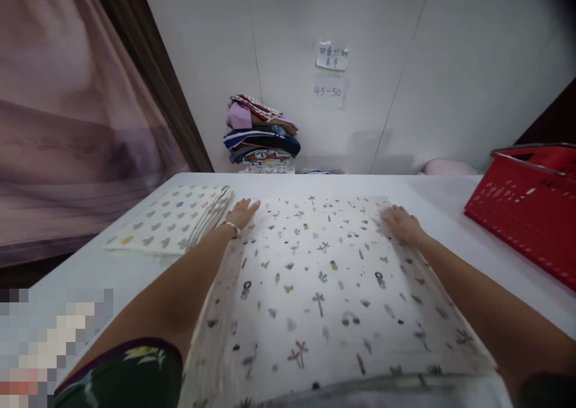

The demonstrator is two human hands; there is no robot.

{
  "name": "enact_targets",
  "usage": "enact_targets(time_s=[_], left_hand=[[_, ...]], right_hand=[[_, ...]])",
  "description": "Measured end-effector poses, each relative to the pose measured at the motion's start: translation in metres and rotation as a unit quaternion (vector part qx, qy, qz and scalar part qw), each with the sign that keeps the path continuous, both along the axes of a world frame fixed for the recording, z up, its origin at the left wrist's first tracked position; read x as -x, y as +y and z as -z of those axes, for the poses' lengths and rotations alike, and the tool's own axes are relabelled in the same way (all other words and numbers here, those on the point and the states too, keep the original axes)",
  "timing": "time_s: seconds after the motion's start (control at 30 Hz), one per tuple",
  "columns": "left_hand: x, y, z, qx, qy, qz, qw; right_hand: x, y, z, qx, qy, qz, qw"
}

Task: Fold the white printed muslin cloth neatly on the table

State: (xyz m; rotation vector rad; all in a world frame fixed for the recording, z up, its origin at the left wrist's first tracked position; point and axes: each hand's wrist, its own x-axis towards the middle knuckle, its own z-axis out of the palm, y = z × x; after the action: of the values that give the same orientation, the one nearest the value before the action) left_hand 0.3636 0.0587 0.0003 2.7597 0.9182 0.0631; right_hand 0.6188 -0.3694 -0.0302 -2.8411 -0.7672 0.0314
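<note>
While smoothing the cloth on the bench, left hand and right hand are pressing its far corners, grips wide.

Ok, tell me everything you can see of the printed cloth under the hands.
The printed cloth is thin, soft-looking white fabric dotted with small trees, leaves and hearts. It lies spread flat, roughly square, on the white table. The left hand rests flat on its far left corner, the right hand on its far right corner. A folded heart-print cloth lies just beside its left edge.
</note>
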Motion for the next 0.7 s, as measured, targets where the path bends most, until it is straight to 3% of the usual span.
enact_targets(time_s=[0.1, 0.17, 0.3, 0.4, 0.53, 0.7], left_hand=[[0.028, -0.018, -0.012, -0.005, -0.02, 0.033, 0.999], [0.059, -0.044, -0.012, -0.003, -0.038, 0.106, 0.994], [0.13, -0.124, -0.001, 0.013, -0.079, 0.278, 0.957], [0.17, -0.183, 0.006, 0.022, -0.124, 0.348, 0.929], [0.194, -0.231, 0.011, 0.017, -0.147, 0.357, 0.922], [0.202, -0.25, 0.016, -0.002, -0.18, 0.325, 0.928]], right_hand=[[0.056, -0.036, -0.003, -0.067, 0.016, -0.096, 0.993], [0.101, -0.06, -0.003, -0.113, 0.039, -0.153, 0.981], [0.178, -0.091, -0.004, -0.19, 0.064, -0.204, 0.958], [0.21, -0.098, -0.005, -0.218, 0.045, -0.249, 0.943], [0.234, -0.094, -0.008, -0.256, 0.015, -0.285, 0.924], [0.257, -0.086, -0.01, -0.222, 0.013, -0.36, 0.906]])
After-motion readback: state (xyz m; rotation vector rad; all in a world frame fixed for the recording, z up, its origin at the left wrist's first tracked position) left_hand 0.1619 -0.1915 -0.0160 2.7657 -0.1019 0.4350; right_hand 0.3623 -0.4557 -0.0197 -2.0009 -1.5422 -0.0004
